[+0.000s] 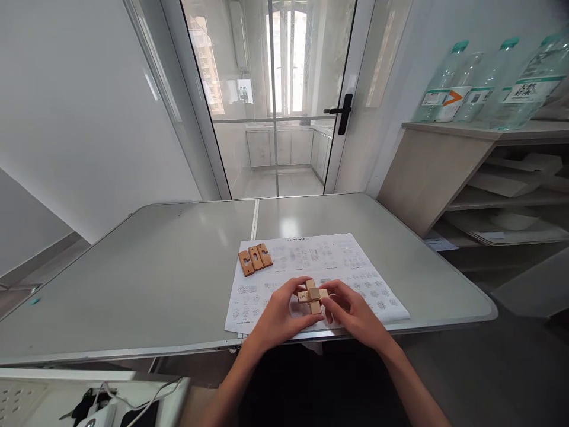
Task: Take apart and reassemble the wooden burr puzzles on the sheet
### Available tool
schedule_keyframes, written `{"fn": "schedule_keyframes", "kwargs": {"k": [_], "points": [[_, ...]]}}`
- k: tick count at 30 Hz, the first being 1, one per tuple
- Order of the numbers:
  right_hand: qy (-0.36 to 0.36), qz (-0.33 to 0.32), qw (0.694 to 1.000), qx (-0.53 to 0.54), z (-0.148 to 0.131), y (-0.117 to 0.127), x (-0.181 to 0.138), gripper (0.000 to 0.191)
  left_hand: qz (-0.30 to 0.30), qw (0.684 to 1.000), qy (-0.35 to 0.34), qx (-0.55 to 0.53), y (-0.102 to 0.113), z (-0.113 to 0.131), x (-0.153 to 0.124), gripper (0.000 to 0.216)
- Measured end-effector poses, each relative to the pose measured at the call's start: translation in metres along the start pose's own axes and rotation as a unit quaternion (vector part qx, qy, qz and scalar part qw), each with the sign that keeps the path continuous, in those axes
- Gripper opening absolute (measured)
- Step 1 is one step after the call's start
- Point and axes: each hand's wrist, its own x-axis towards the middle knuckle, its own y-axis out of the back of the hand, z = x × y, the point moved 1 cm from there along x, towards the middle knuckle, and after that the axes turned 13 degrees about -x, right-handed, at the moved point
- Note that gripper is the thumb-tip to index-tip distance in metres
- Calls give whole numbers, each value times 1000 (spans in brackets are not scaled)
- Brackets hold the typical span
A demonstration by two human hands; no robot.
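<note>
A cross-shaped wooden puzzle of interlocked light blocks is held between my two hands, above the lower part of a printed paper sheet. My left hand wraps it from the left, thumb along the near side and fingers at the far side. On its right arm, the fingers of my right hand close in a pinch. Up and left on the sheet lie three flat brown wooden pieces side by side, with cut-outs and carved numbers. The sheet carries rows of small line drawings.
The grey table has a seam in its middle and a near edge close to my forearms. At right stands a shelf with plastic bottles on top. A glass door is behind the table. Cables and keys lie lower left.
</note>
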Motion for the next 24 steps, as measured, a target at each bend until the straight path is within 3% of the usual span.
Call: {"fn": "schedule_keyframes", "kwargs": {"k": [9,14,24], "points": [[22,-1,998,-58,4,1,0,32,-2,1000,11,13,-1,2,-8,60],[39,19,998,-40,6,2,-1,24,8,1000,20,12,-1,5,-7,51],[28,4,999,-40,3,4,1,26,39,999,23,26,-4,6,-7,56]]}}
